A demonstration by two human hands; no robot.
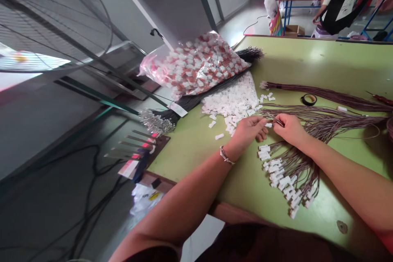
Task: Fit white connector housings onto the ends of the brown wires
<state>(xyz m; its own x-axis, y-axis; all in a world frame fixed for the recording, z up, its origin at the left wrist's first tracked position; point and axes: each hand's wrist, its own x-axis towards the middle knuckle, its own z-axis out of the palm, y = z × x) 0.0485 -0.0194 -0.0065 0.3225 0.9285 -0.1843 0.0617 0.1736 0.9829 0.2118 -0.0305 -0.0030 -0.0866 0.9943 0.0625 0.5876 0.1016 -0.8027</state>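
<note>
My left hand [250, 132] has its thumb and fingers pinched together beside a small white connector [268, 125]; what lies between the fingertips is too small to make out. Just right of it, my right hand [287, 127] is closed on thin brown wires [278, 121]. Below both hands, brown wires end in a row of white connectors [284, 182] on the green table. Loose white connectors [230, 120] spill from a clear bag [233, 94] left of my left hand. More brown wires [334, 120] stretch to the right.
A large bag of white and orange parts [199, 65] lies on a black wire bundle [192, 100] at the back left. Behind my hands are a tape roll [308, 99] and another brown bundle [325, 92]. A metal-pronged rack [138, 147] sits at the table's left edge. A person sits far back.
</note>
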